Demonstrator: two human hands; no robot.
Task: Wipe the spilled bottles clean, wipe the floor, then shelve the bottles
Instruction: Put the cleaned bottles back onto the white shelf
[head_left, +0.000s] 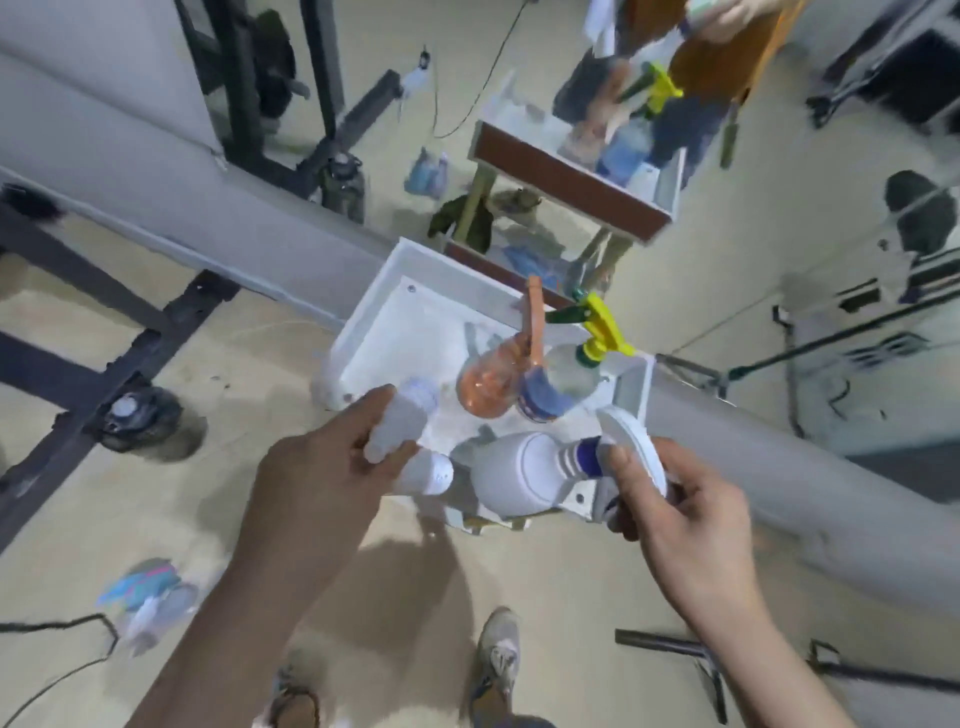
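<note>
Head view: the left hand (322, 478) grips a small white plastic bottle (402, 415) over the near edge of the white shelf tray (410, 322). The right hand (675, 514) pinches a flat white curved piece (636, 447), beside the large white jug (514, 467) at the tray's near right corner.

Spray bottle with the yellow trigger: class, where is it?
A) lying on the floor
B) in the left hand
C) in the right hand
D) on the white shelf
D: the spray bottle stands on the white shelf, next to the orange bottle.
</note>
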